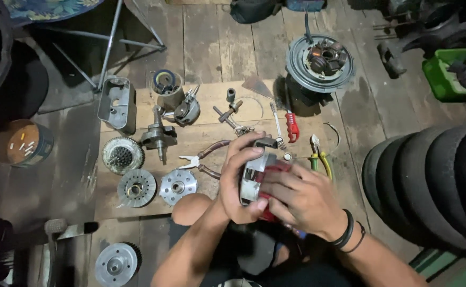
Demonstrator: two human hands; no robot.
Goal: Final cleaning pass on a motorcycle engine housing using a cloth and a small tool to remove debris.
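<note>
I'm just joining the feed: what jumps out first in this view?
Both hands meet at centre: the left hand grips a round metal drum while the right hand presses a red cloth on it. Behind them, engine parts cover a wooden board, with stacked tyres at right.

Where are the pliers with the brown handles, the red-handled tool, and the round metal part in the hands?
pliers (204,162), head view, on the pivot.
red-handled tool (291,127), head view, on the red grip.
round metal part (253,178), head view, on its silver side.
</note>
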